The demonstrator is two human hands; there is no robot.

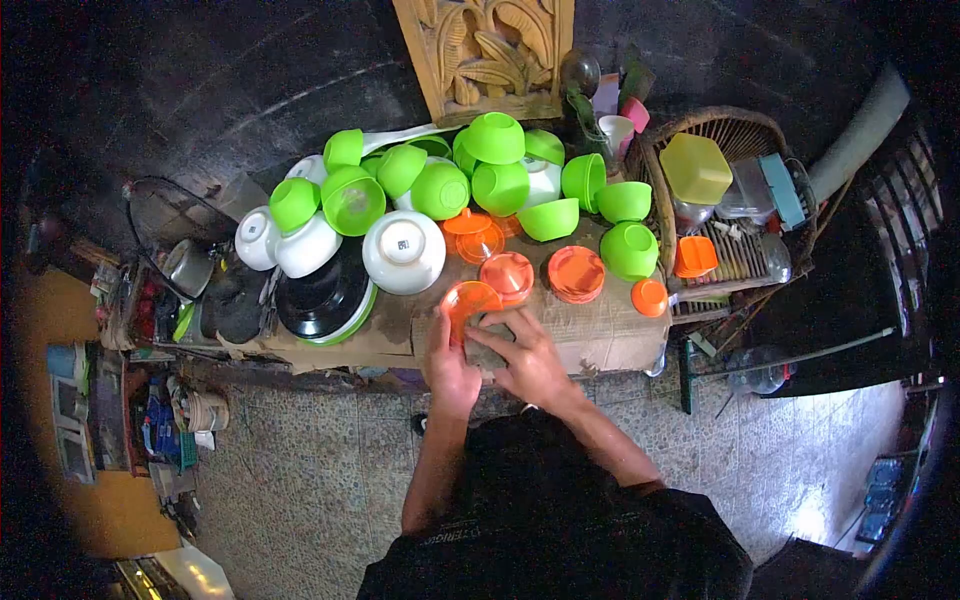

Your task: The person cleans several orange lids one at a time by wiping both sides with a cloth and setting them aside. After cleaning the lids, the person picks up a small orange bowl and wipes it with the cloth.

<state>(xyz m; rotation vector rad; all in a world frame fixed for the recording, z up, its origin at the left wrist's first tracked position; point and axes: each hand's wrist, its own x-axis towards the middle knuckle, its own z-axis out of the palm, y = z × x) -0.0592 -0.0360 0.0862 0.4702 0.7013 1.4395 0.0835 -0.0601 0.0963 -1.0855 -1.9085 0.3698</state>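
My left hand point(452, 368) grips a round orange dish point(470, 296) at its near left side, above the front of the cardboard-covered table point(580, 345). My right hand point(532, 358) is closed beside it, its fingers bent over a greyish piece that looks like cloth point(488, 346). Just beyond lie another orange dish point(507, 277) and an orange lidded piece point(470, 228). To the right are a stack of orange saucers point(576, 273) and a small orange cup point(649, 297). The palms of both hands are hidden.
Many green bowls point(353, 202) and white bowls point(404, 252) crowd the table's back and left. Black and green plates point(325, 300) are stacked at front left. A wicker rack point(715, 125) with containers stands right. A carved wooden panel point(490, 55) rises behind.
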